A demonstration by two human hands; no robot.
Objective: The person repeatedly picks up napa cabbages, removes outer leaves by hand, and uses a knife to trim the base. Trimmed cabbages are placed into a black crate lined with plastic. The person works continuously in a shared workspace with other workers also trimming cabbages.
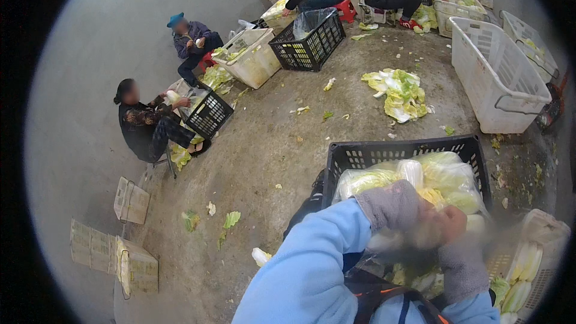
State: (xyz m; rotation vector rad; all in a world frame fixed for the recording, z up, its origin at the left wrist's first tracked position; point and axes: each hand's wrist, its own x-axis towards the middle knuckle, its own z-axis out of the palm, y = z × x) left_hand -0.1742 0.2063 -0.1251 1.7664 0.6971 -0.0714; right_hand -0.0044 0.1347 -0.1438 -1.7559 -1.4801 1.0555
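Note:
A black plastic crate (405, 146) stands in front of me, lined with a clear plastic bag (355, 180) that holds several pale napa cabbages (445, 171). Over the near part of the crate, my left hand (425, 216) and my right hand (452, 225) are close together, above the cabbages. A blur covers this spot, so what the fingers hold, if anything, cannot be told. Both forearms wear light blue fleece sleeves with grey cuffs.
A tall white crate (477, 76) stands at the right; a crate of cabbages (535, 229) is at the lower right. Loose cabbage leaves (400, 94) litter the floor. Several people sit by crates, one person (144, 121) at the left. White crates (139, 265) stand lower left.

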